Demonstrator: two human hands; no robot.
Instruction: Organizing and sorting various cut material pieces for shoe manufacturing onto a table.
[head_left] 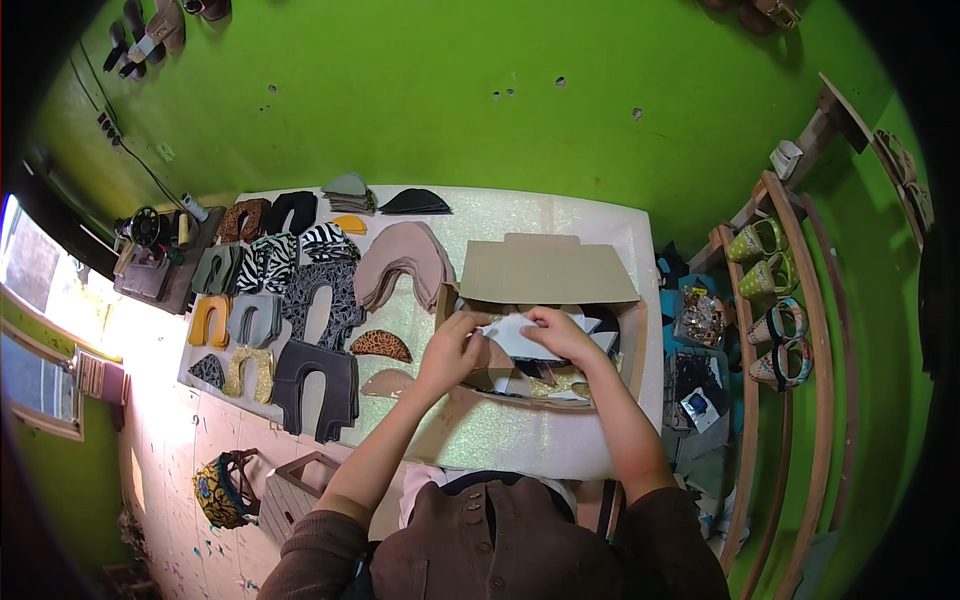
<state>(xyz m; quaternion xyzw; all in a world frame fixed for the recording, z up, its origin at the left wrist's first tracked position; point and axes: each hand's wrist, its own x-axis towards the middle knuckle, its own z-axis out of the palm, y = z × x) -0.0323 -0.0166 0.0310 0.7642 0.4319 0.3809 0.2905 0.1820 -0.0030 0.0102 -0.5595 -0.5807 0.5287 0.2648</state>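
Now both hands are over an open cardboard box that sits toward the right edge of the tabletop, its flap folded back toward the far edge. The left hand and the right hand meet above the box and pinch a white cut piece between fingers and thumbs, each hand closed on one side of it; how far the piece reaches under the palms is hidden. Beneath it the box holds more cut pieces in white, dark and tan, with a glittery gold one near the bottom, but the hands and forearms cover most of them and their shapes are hard to make out. Just beside the left hand, toward the middle of the tabletop, lies a stack of tan horseshoe-shaped pieces, and near it a small leopard-print half-moon piece. Further toward the left edge are rows of horseshoe-shaped cuts: zebra-striped, grey, orange, gold glitter and a large dark one. A black sewing machine stands beyond the far left corner, partly washed out by window glare. Off the right edge, wooden racks carry patterned shoes, bent by the lens. The near edge of the tabletop is cut off by the person's brown-sleeved arms and chest.
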